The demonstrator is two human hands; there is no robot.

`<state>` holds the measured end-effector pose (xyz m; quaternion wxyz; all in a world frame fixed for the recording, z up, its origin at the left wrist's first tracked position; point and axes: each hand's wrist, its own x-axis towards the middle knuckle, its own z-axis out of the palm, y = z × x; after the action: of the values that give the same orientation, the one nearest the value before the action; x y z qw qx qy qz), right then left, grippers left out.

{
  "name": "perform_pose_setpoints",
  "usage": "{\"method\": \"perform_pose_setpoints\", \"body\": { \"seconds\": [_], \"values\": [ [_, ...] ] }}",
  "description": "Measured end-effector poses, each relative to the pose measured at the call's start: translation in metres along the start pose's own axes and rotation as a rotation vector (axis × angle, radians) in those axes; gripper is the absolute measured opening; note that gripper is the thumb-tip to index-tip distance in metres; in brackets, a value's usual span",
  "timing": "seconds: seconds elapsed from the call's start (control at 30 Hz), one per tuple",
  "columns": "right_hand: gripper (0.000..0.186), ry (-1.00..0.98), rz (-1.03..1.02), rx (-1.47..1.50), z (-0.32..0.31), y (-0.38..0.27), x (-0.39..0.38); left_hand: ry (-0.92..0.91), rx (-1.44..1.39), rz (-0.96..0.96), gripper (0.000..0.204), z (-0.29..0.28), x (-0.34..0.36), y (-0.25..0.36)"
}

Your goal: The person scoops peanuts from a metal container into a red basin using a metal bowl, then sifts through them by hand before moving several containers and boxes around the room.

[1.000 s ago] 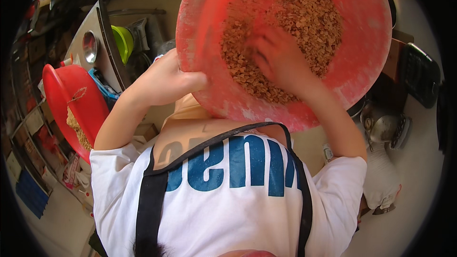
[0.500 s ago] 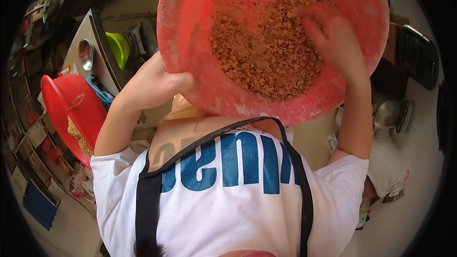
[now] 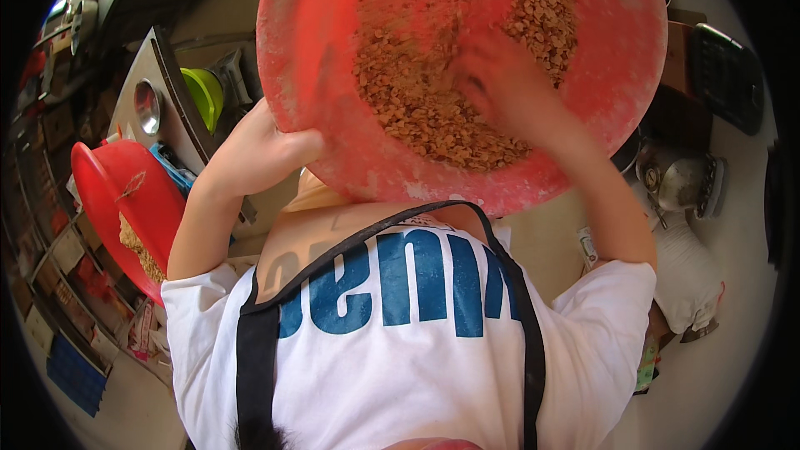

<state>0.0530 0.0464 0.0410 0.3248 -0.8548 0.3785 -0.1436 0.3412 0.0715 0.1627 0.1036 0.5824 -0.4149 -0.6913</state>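
A large red basin, its rim worn pale, is held up in front of my chest. Brown flakes lie spread over its bottom, with a smaller heap along the right side. My left hand grips the near-left rim, thumb over the edge and the other fingers hidden beneath. Inside the basin, my right hand is down among the flakes near the middle. Its fingers are smeared by motion, so I cannot make out whether they close on any flakes.
At left stands another red basin with pale brown contents. Beyond it are a metal bowl on a tabletop and a lime-green container. To the right are a metal pot, a white sack and a dark rectangular object.
My right hand has swept left from the basin's right side to its middle, parting the flakes and baring some of the red bottom. The basin has shifted slightly left.
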Motion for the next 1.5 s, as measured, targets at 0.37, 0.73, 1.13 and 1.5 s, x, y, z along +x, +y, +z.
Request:
{"method": "perform_pose_setpoints", "body": {
  "seconds": [0.37,0.73,1.13,1.5],
  "values": [
    [0.023,-0.139,0.262,0.245,-0.069,-0.002,-0.025,-0.008,-0.027,0.044,0.041,0.004,-0.007,-0.003],
    [0.021,0.211,-0.177,-0.01,0.042,-0.041,0.073,-0.026,-0.02,0.026,0.039,0.001,-0.004,-0.005],
    [0.013,-0.195,-0.044,-0.201,-0.005,-0.048,-0.042,-0.005,-0.021,0.012,0.039,0.003,-0.012,-0.009],
    [0.012,0.178,0.168,-0.08,-0.018,-0.012,0.003,-0.014,-0.011,0.008,0.039,0.005,-0.003,-0.002]
  ]
}}
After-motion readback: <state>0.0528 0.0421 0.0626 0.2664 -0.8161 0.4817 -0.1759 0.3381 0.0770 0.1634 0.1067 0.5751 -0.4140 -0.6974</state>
